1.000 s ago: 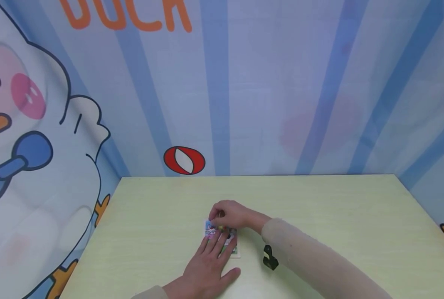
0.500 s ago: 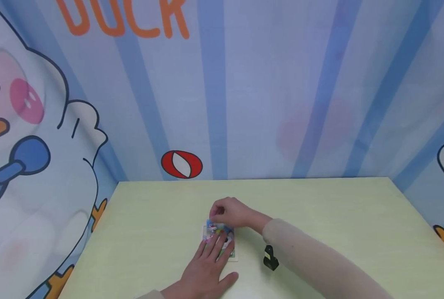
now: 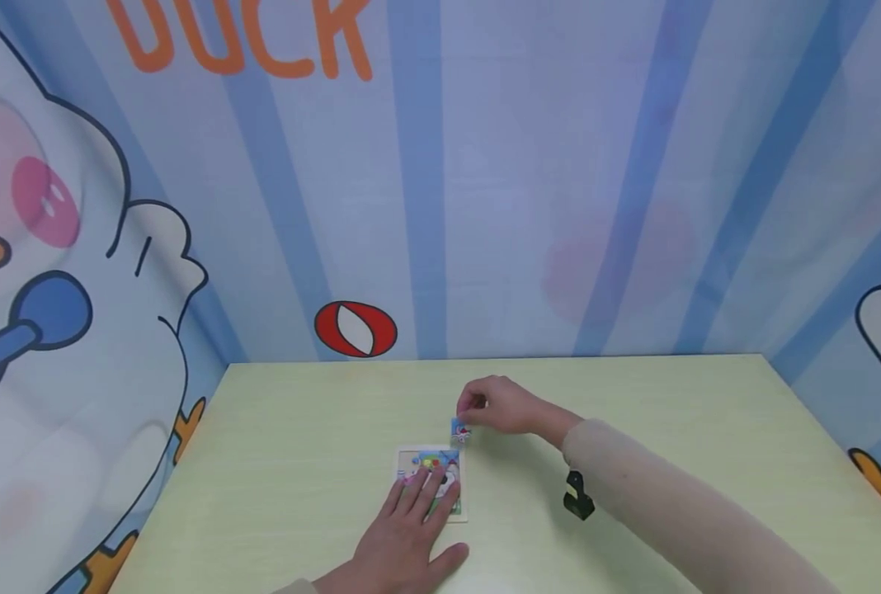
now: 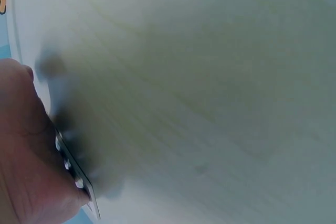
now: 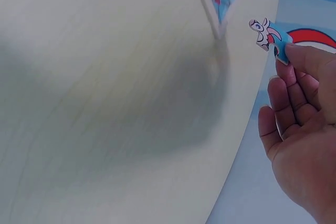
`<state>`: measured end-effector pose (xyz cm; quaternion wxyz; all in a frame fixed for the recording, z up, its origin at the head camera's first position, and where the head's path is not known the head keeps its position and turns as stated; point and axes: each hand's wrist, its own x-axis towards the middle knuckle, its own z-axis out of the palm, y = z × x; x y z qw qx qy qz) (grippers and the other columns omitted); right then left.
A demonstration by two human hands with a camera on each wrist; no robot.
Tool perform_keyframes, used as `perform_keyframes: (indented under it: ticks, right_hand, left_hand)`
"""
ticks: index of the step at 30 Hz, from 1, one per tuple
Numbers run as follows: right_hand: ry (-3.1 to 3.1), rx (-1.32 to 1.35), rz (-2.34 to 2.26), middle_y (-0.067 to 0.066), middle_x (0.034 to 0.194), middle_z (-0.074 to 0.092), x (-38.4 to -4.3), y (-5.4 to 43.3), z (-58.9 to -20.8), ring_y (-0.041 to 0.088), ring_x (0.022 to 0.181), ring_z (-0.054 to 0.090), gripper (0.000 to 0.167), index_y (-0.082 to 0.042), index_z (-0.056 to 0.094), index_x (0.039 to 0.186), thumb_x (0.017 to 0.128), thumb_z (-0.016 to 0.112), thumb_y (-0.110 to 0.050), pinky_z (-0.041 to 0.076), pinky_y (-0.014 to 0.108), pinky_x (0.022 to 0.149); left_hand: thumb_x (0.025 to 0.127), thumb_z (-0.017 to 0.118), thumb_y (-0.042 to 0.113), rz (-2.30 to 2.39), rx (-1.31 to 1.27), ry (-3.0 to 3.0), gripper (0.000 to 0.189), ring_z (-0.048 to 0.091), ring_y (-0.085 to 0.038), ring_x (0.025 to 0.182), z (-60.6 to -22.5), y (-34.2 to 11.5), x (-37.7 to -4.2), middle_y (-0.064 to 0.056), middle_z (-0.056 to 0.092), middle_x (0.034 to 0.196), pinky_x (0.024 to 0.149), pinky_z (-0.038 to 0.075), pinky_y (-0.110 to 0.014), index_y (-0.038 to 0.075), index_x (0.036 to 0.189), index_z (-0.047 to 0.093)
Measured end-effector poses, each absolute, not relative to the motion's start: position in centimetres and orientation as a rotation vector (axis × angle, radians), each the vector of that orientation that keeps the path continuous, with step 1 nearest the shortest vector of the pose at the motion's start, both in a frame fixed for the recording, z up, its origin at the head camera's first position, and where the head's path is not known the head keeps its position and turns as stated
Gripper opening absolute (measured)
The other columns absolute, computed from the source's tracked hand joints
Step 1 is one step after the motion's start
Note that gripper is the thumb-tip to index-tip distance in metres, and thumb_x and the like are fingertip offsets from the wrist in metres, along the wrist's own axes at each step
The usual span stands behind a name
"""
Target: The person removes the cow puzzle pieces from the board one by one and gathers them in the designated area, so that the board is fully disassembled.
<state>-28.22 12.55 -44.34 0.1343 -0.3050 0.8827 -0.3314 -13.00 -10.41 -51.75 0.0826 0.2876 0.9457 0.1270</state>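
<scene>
A small jigsaw puzzle [image 3: 451,464] in a pale-rimmed frame lies on the table, in the middle of the head view. My left hand [image 3: 403,536] rests on it with straight, slightly spread fingers, covering its lower left part. A jigsaw piece [image 3: 459,431], light blue with a cartoon face in part, is pinched between the thumb and a finger of my right hand [image 3: 507,406]. It is held beyond the frame's upper right corner. The right wrist view shows the piece [image 5: 270,35] with its knobs and notch. In the left wrist view the frame's edge [image 4: 79,177] shows beside my left hand.
The pale wooden table [image 3: 633,462] ends at a light-blue striped backdrop [image 3: 500,206] with cartoon ducks and a red-and-white ball [image 3: 355,329]. A black object [image 3: 577,497] appears just below the right sleeve.
My right hand has lifted the jigsaw piece out of the puzzle's upper left and carried it right and away, past the upper right corner. The left hand stays on the puzzle.
</scene>
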Motion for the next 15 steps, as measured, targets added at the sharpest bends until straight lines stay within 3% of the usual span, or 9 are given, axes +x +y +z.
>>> perform_keyframes:
  ticks: [15]
  right_hand:
    - [2.610, -0.718, -0.908, -0.005, 0.088, 0.071, -29.5, 17.1, -45.1, 0.011, 0.081, 0.058, 0.005, -0.010, 0.074, 0.096, 0.101, 0.074, -0.011, 0.051, 0.031, 0.078]
  left_hand:
    - [0.109, 0.032, 0.068, 0.405, 0.844, 2.808, 0.079, 0.019, -0.033, 0.164, -50.8, -10.2, -12.7, -0.011, 0.022, 0.178, 0.129, 0.020, -0.061, 0.017, 0.170, 0.032]
